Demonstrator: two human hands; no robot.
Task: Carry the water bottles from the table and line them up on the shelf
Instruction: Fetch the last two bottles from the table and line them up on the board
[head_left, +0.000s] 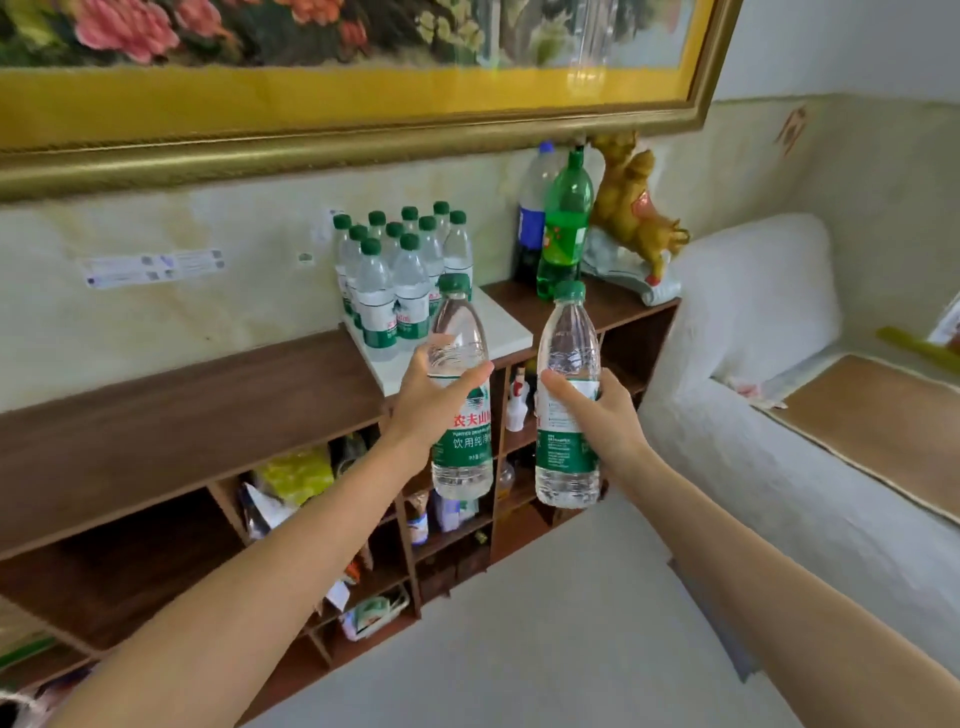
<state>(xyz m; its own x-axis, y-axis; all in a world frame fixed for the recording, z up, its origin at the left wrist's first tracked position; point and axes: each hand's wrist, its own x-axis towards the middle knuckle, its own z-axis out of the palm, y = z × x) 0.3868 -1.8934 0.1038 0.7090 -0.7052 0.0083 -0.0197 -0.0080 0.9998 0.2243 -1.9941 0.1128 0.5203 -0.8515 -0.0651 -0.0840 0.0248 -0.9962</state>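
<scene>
Brown wooden shelf (218, 415), ribbed clear bottles (400, 280)

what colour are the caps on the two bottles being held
Green, on both held bottles' caps, clearest in the head view.

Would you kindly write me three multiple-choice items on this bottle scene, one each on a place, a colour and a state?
1. Where does the group of small bottles stand?
A. on the white board on the shelf top
B. on the floor
C. on the sofa

2. What colour are the small bottles' caps?
A. red
B. green
C. white

3. What is the state of the hands?
A. both empty
B. only the left holds a bottle
C. each holds one bottle

Key:
1 A: the group stands on the white board, left of the big green bottle.
2 B: every cap in the group is green.
3 C: the left hand grips the left bottle and the right hand grips the right bottle, both upright.
</scene>
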